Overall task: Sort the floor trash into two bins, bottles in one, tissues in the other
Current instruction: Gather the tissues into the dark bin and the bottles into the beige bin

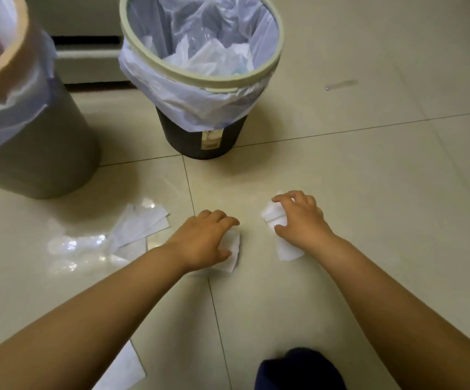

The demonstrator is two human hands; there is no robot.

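Both hands are down at the floor, apart. Left hand (205,237) has its fingers curled, pinching the left tissue (232,257). Right hand (302,218) is clawed onto the right tissue (284,246).

Both tissues lie on the floor, partly under the palms. Their long axis runs roughly away-to-near, and the near ends stick out toward the person.

Just left of the left hand is a tissue pile (143,223), with sheets fanned and angled toward the dark bin (188,136). Further left, two clear bottles (73,246) lie on their sides, long axis roughly left-right. They're blurry, so can't tell which end is the cap.

The dark bin stands beyond the hands, with binned tissues (208,59) inside. The tan bin (59,142) is beyond and left of the left hand, contents blurred. A loose sheet (124,372) lies under the left forearm.
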